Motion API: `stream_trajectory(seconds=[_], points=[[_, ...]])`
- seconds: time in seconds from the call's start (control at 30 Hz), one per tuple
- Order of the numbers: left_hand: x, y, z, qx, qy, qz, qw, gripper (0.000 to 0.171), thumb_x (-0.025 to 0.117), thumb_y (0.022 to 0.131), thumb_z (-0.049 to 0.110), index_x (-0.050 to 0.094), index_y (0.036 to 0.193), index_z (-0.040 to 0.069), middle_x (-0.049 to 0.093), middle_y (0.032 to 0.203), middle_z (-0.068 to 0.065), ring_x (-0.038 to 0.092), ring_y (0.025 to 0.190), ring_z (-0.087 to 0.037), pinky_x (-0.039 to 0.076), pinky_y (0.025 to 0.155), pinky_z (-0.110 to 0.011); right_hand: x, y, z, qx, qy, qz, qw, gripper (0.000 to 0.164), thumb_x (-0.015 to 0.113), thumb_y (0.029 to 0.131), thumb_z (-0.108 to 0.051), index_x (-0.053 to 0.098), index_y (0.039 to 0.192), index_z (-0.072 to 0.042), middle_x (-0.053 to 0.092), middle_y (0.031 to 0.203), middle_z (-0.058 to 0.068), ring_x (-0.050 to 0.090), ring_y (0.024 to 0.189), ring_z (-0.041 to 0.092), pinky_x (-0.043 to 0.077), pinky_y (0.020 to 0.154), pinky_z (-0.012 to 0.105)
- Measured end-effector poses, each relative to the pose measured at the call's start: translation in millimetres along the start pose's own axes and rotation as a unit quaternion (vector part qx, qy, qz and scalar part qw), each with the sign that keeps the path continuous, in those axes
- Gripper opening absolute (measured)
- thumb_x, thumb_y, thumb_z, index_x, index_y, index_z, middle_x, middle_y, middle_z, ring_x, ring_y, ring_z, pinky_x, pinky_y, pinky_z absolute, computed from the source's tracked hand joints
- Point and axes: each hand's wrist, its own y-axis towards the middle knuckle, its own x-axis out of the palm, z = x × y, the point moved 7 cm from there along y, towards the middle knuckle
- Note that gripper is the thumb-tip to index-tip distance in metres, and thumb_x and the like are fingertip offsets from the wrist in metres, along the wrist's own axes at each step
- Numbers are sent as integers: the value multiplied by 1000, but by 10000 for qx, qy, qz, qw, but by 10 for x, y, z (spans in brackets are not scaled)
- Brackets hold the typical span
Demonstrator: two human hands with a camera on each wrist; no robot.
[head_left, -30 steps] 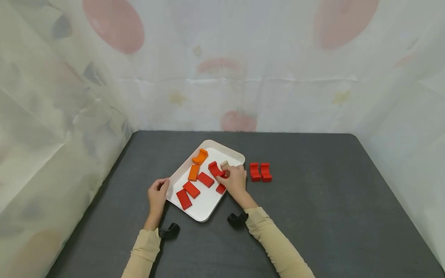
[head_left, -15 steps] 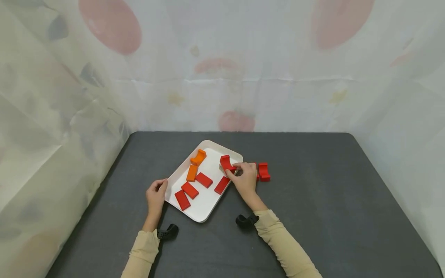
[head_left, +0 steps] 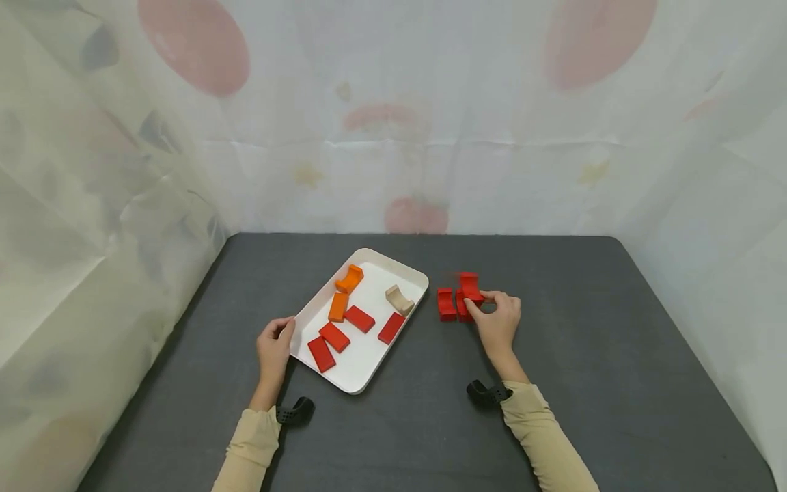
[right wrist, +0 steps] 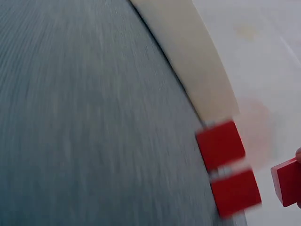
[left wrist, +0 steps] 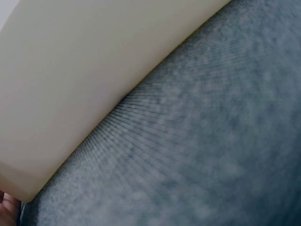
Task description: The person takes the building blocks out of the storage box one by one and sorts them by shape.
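Note:
My right hand (head_left: 499,324) pinches a red block with a scooped-out curve (head_left: 470,285) between thumb and fingers. In the right wrist view this held block (right wrist: 288,181) is at the right edge, above the table. Below it, two red curved blocks stand side by side, the left one (head_left: 446,305) in full view and the right one (head_left: 460,307) partly hidden by the held block and the hand. At its left corner my left hand (head_left: 274,345) grips the white tray (head_left: 363,379). The left wrist view is filled mostly by the tray's outer wall (left wrist: 84,70).
Inside the tray lie an orange curved block (head_left: 350,279), an orange rectangular block (head_left: 338,307), several red rectangular blocks (head_left: 359,319) and a beige curved block (head_left: 399,300). The dark table (head_left: 584,355) meets patterned curtains (head_left: 522,184) at the back and sides.
My right hand has lifted the red curved block out of the tray and carried it right, over the two red blocks. The beige block now shows fully. My left hand stays on the tray.

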Motion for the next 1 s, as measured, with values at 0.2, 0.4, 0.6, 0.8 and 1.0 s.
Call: stream_trajectory(seconds=[0.2, 0.4, 0.6, 0.8, 1.0], points=[[-14, 12, -35, 12, 48, 110, 9999, 16, 62, 84, 8, 65, 87, -7, 61, 79, -6, 52, 68, -6, 40, 62, -15, -150, -28, 208, 316, -453, -197, 9983, 31, 83, 62, -13, 65, 82, 2, 59, 73, 15, 40, 72, 30, 29, 70, 48], [-15, 13, -44, -14, 103, 68, 9999, 18, 62, 85, 10, 65, 88, -7, 62, 82, -13, 51, 68, -6, 40, 61, -15, -150, -110, 352, 819, -596, -556, 9933, 31, 83, 62, -14, 65, 82, 2, 59, 73, 16, 39, 71, 28, 29, 72, 46], [-3, 7, -28, -75, 103, 9, 9999, 19, 62, 85, 11, 65, 89, -7, 61, 83, -15, 51, 69, -7, 40, 62, -15, -133, -156, 387, 957, -696, -786, 9899, 33, 82, 62, -17, 66, 85, 1, 59, 75, 15, 40, 73, 28, 29, 72, 45], [0, 7, -28, -69, 7, -27, 10000, 20, 61, 85, 11, 65, 89, -8, 61, 84, -18, 51, 70, -7, 40, 63, -15, -104, -169, 396, 1002, -723, -904, 9882, 35, 81, 64, -19, 66, 88, 1, 60, 79, 15, 40, 73, 27, 30, 71, 45], [1, 1, -28, -67, -18, -40, 10000, 20, 61, 85, 11, 65, 90, -8, 61, 84, -16, 51, 70, -7, 40, 63, -15, -89, -173, 402, 1084, -721, -964, 9868, 34, 81, 66, -20, 65, 88, 1, 59, 81, 15, 40, 74, 28, 29, 70, 45]])
